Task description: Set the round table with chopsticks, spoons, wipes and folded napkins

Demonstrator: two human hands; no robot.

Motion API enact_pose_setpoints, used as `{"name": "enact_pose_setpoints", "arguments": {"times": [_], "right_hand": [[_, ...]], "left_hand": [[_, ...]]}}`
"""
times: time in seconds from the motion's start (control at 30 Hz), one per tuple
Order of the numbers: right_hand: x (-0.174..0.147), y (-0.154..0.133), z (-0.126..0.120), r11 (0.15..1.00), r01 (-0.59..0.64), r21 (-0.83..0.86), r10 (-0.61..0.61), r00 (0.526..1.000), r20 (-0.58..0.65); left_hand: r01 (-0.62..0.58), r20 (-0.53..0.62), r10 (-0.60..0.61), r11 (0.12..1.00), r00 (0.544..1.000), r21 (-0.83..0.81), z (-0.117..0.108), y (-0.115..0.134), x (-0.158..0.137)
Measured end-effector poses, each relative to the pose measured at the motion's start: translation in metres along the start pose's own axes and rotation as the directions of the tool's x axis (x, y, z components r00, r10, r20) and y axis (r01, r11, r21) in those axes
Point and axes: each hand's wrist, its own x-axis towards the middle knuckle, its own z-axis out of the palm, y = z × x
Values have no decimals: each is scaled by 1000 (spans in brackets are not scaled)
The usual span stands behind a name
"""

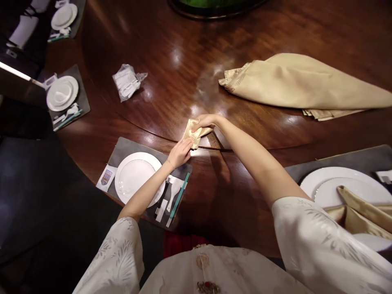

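Note:
Between my two hands is a gold cloth napkin (189,130), gathered into a small folded bundle above the table near the turntable's edge. My left hand (181,152) grips its lower left corner, fingers pressed together. From the upper right, my right hand (206,121) pinches the napkin, and a loose end sticks out beneath the palm. Close to my left hand lies a place setting with a white plate (136,177), a white spoon (174,192) and teal-sleeved chopsticks (180,196) on a grey placemat (121,146).
A pile of gold napkins (294,81) lies on the wooden turntable (171,36), with a crumpled plastic packet (127,81) to its left. At right, a folded gold napkin (364,208) sits on a stacked plate (312,179). Further settings line the table's left edge.

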Motion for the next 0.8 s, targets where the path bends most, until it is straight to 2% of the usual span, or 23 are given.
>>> {"name": "enact_pose_setpoints", "arguments": {"times": [0.07,0.17,0.2,0.27,0.33,0.37,0.4,0.43,0.5,0.53,0.57,0.6,0.63,0.7,0.77,0.8], "right_hand": [[-1,-17,26,987,-19,160,1,994,107],[-2,-48,78,964,-65,256,-26,941,337],[-1,-58,100,963,-83,255,-36,902,429],[3,-77,145,969,-111,219,-47,791,610],[9,-91,187,985,-124,122,-4,686,728],[13,-96,205,991,-122,54,41,664,747],[17,-101,220,995,-101,-15,80,679,730],[22,-104,232,995,-44,-87,91,732,675],[31,-110,248,966,122,-227,11,860,509],[35,-112,252,936,213,-281,-79,903,423],[38,-114,256,896,307,-321,-187,916,354],[40,-116,259,851,395,-345,-288,902,322],[41,-116,262,803,478,-357,-366,867,338],[41,-113,273,658,653,-376,-483,749,454],[40,-106,289,472,768,-433,-502,638,583],[40,-102,298,388,792,-472,-495,611,618]], "left_hand": [[61,-165,-59,998,984,9,-24,-7,-23],[206,-435,-187,979,881,-4,-59,-13,-64],[244,-473,-230,969,850,-32,-67,-12,-78],[288,-509,-313,949,802,-129,-74,-5,-105],[305,-560,-409,912,721,-274,-72,5,-133],[319,-590,-475,879,653,-355,-69,10,-147],[339,-623,-551,834,555,-436,-66,12,-160],[360,-651,-624,782,433,-510,-62,13,-172],[381,-682,-708,691,186,-614,-57,7,-195],[379,-690,-718,666,93,-642,-55,2,-204],[370,-698,-716,656,29,-658,-54,-4,-213],[359,-696,-718,650,-1,-670,-54,-11,-221],[349,-687,-727,639,-16,-685,-54,-17,-228],[323,-651,-758,607,-37,-726,-53,-26,-237],[297,-625,-780,590,-33,-751,-54,-31,-241],[286,-625,-780,592,-30,-753,-54,-33,-242]]}}
